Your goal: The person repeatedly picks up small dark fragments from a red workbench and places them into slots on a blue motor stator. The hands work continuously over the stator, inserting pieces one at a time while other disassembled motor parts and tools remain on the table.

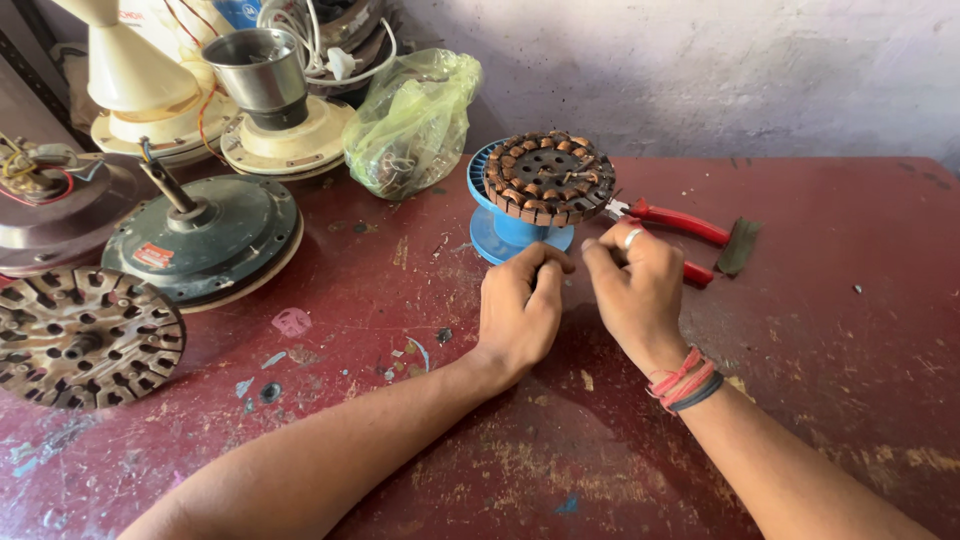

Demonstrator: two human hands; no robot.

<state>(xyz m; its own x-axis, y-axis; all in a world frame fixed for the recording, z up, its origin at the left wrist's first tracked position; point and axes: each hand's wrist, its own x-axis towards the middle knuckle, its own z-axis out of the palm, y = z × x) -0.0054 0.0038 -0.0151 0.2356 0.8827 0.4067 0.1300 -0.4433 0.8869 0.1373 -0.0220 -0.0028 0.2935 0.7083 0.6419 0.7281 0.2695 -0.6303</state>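
**2 hands pinched together below a wound stator**

Nearest, 2 bare forearms reach in over a worn red table [830, 330]. The left hand [520, 305] is curled, thumb and fingers pinched together at the tips. The right hand [636, 290], with a ring and red and dark wrist bands, is pinched the same way just beside it. Whatever sits between the fingertips is too small to tell; both hands look clenched on something fine, not on a tool.

Just beyond the fingertips, mid-table, a stator [547, 177] with copper coils lies flat on a blue spool [505, 232]. Right of it, red-handled pliers [672, 222] lie on the table, partly behind the right hand, with a dark strip [740, 245] beside them.

At the near left lies a slotted metal disc [85, 338]. Farther left sits a green motor cover [208, 238] with its shaft up. Beyond that are a steel jar [265, 75] on a cream base, a green plastic bag [412, 122] and a pale wall [700, 70].
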